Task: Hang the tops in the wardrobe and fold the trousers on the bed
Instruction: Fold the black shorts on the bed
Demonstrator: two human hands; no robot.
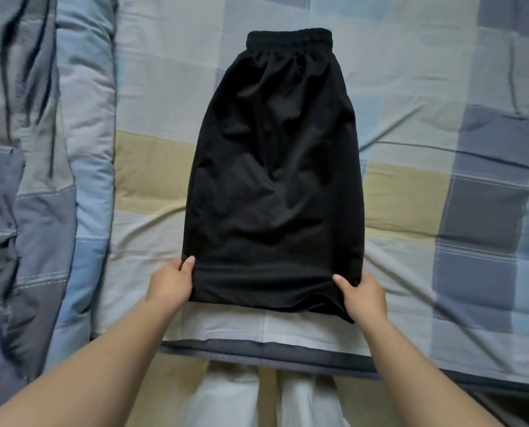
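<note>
Item: black trousers (272,180), thin, limp, probably light, lay lengthwise mid-bed, waistband far, hem by the bed's near edge; my left hand (170,285) and right hand (363,295) pinched its hem corners.

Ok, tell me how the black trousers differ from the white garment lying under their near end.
The black trousers lie on top, almost wholly in view; the white garment lies beneath, showing only a strip at the bed's near edge. The left hand and right hand grip the trousers' near corners, not the white garment. Both lie flat on the bed.
</note>
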